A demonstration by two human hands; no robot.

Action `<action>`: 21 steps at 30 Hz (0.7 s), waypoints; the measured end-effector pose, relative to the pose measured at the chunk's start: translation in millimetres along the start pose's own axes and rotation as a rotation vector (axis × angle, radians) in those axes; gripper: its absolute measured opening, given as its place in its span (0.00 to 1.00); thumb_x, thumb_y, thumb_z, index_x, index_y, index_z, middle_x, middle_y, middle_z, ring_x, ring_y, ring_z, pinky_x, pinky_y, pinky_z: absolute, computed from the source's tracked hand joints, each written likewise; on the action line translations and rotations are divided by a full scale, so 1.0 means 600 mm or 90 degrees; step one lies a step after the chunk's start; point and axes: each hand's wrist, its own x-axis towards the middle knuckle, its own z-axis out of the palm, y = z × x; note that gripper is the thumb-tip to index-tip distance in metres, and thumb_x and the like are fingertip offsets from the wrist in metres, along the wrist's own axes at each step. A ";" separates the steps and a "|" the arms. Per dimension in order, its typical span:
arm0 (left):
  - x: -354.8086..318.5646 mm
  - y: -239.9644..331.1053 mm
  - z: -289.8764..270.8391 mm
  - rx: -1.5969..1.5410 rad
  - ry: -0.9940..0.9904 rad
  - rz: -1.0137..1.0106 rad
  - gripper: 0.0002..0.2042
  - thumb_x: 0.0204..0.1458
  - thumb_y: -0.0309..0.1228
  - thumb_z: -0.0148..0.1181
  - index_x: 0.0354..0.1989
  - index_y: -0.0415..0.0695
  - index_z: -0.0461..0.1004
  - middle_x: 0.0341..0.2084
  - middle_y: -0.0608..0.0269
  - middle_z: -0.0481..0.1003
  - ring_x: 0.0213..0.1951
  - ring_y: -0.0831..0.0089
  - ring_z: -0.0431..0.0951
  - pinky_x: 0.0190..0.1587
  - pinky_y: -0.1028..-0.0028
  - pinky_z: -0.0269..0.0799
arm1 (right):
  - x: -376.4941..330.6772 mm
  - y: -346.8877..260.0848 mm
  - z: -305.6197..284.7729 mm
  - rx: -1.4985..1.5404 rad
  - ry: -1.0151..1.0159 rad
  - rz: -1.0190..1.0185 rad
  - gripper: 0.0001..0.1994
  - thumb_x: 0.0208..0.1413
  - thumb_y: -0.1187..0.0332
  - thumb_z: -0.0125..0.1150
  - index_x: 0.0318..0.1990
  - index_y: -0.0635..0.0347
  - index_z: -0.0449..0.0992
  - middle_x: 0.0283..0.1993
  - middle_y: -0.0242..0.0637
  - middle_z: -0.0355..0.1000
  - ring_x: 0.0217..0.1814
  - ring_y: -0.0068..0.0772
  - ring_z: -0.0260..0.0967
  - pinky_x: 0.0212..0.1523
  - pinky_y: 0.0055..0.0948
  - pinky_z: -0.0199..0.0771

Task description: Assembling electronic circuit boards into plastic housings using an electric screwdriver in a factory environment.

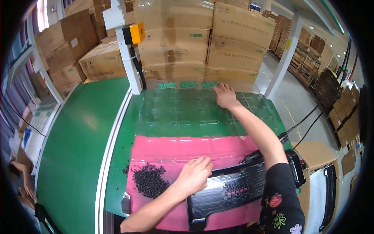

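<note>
I observe the hands well apart, grip indeterminable on both: left hand [196,174] at the upper edge of the glossy black curved plastic panel [216,192] on the pink mat [154,145], right hand [226,96] beside small green pieces [189,84].

Stacked cardboard boxes [171,46], white post [128,64], orange block [137,32]

Grey floor [302,91], stacked cartons [171,46], perhaps a window [42,15].

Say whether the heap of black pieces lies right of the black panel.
No, the heap lies on the pink mat, left of the panel.
</note>
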 end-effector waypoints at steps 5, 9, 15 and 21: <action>0.012 0.000 0.010 -0.018 0.049 0.058 0.07 0.43 0.25 0.59 0.30 0.37 0.69 0.32 0.55 0.68 0.38 0.59 0.72 0.40 0.64 0.70 | 0.087 0.038 0.128 -0.168 -0.137 0.090 0.20 0.58 0.66 0.43 0.59 0.52 0.64 0.70 0.37 0.47 0.70 0.38 0.47 0.64 0.47 0.53; 0.006 -0.002 0.000 -0.025 0.040 0.047 0.07 0.43 0.25 0.59 0.30 0.38 0.69 0.32 0.56 0.67 0.39 0.59 0.71 0.40 0.64 0.70 | 0.103 0.008 0.137 -0.247 -0.139 0.039 0.23 0.61 0.63 0.34 0.62 0.57 0.61 0.72 0.33 0.45 0.70 0.36 0.48 0.67 0.47 0.47; 0.002 0.009 -0.012 0.004 -0.017 0.012 0.12 0.43 0.28 0.63 0.35 0.39 0.70 0.36 0.55 0.67 0.42 0.58 0.69 0.44 0.62 0.68 | -0.011 -0.057 -0.009 0.042 0.128 -0.094 0.29 0.42 0.80 0.50 0.58 0.69 0.60 0.67 0.46 0.50 0.68 0.46 0.49 0.63 0.47 0.54; 0.004 0.032 -0.026 -0.165 0.411 -0.111 0.44 0.39 0.31 0.71 0.63 0.38 0.48 0.57 0.43 0.50 0.58 0.51 0.57 0.56 0.59 0.61 | -0.283 -0.097 -0.221 0.675 -0.031 -0.215 0.33 0.51 0.82 0.50 0.67 0.57 0.53 0.70 0.47 0.45 0.70 0.42 0.46 0.60 0.35 0.58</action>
